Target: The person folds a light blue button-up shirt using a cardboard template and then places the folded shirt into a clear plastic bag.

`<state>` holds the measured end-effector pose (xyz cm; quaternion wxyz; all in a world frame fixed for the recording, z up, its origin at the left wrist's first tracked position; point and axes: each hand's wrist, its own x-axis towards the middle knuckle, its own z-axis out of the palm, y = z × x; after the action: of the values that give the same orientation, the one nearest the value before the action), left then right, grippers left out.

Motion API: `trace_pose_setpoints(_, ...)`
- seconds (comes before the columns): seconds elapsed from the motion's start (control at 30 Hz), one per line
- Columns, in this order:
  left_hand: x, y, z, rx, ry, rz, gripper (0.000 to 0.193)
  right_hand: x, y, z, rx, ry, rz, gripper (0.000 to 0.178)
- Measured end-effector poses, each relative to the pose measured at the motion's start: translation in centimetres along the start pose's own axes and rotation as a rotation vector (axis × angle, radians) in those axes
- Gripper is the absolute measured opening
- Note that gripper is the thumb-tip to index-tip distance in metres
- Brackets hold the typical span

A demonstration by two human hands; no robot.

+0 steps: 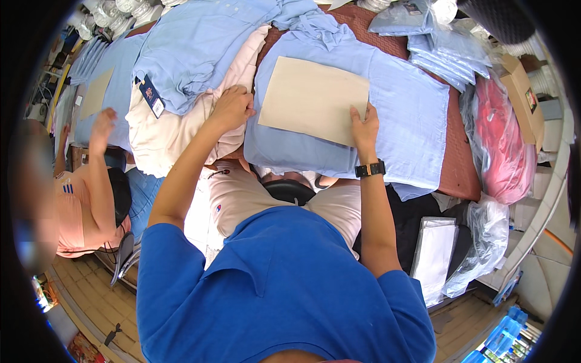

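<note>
A light blue shirt [411, 115] lies spread in front of me, with a flat beige cardboard sheet [311, 97] on top of it. My right hand [365, 128] grips the sheet's lower right edge, thumb on the upper face and the other fingers mostly hidden. At the sheet's left, my left hand [232, 109] has its fingers curled in, beside the shirt's edge and over pale cream fabric [166, 136]. Whatever its fingertips hold is hidden. Another blue shirt [193, 48] with a dark hang tag [151, 95] lies heaped on the cream fabric.
A brown cover [460, 163] shows beneath the shirts. Bagged blue shirts [442, 57] are stacked at far right, near a bagged red garment [499, 139] and a cardboard box [521, 100]. At left, a co-worker [91, 193] sits by another blue shirt and card.
</note>
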<state>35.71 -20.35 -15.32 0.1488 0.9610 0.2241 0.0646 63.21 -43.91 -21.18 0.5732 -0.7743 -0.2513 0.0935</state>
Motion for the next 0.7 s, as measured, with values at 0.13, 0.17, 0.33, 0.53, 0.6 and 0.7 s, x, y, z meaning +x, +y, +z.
trace_pose_setpoints(0.13,-0.3,0.1,0.1,0.064,0.055,-0.036,0.019,-0.4,-0.3,-0.7,-0.052,-0.042,0.069,0.045)
trace_pose_setpoints(0.17,-0.2,0.5,0.2,0.039,0.075,-0.052,0.018,-0.4,-0.1,-0.8,-0.062,-0.035,0.064,0.045)
trace_pose_setpoints(0.33,0.1,0.9,0.3,0.028,0.055,-0.027,0.015,-0.6,-0.5,-0.9,-0.06,-0.043,0.068,0.045)
trace_pose_setpoints(0.53,1.3,-0.1,2.1,0.167,0.092,-0.198,0.015,-0.8,-1.3,-2.1,0.238,-0.003,0.157,0.047)
trace_pose_setpoints(0.6,1.4,0.4,2.1,0.085,0.119,-0.206,0.016,-0.6,-0.8,-2.3,0.221,0.012,0.07,0.048)
trace_pose_setpoints(0.7,1.3,0.6,1.2,0.069,0.039,-0.164,0.019,-1.0,-1.7,-2.5,0.142,-0.032,0.116,0.046)
